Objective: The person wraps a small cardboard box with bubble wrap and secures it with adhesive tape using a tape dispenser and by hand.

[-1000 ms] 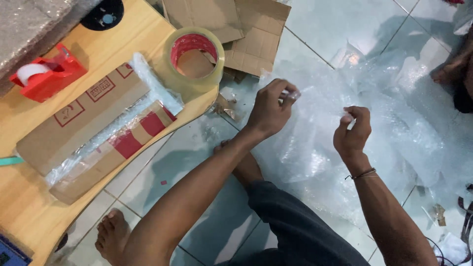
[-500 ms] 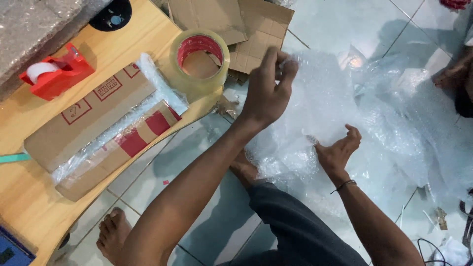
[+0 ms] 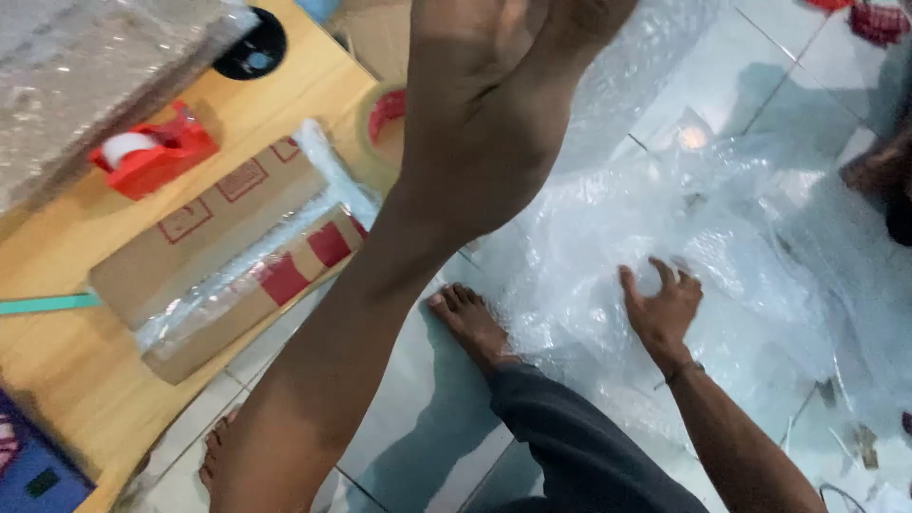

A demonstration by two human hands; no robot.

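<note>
My left hand (image 3: pixel 494 95) is raised close to the camera at the top of the view, its fingertips cut off by the frame edge. A clear bubble wrap sheet (image 3: pixel 589 228) rises from the tiled floor up to that hand, which appears shut on its edge. My right hand (image 3: pixel 660 304) lies lower right with fingers spread, pressing flat on the wrap on the floor. My bare foot (image 3: pixel 470 323) rests at the wrap's near edge.
A low wooden table (image 3: pixel 57 380) on the left bears a cardboard box (image 3: pixel 218 237) partly wrapped in bubble wrap, a red tape dispenser (image 3: pixel 152 152) and a roll of clear tape (image 3: pixel 380 123). Another person's limb (image 3: pixel 883 180) shows at the right edge.
My left hand has lifted the bubble wrap much higher, toward the camera. My right hand let go of the edge and dropped onto the wrap, fingers spread.
</note>
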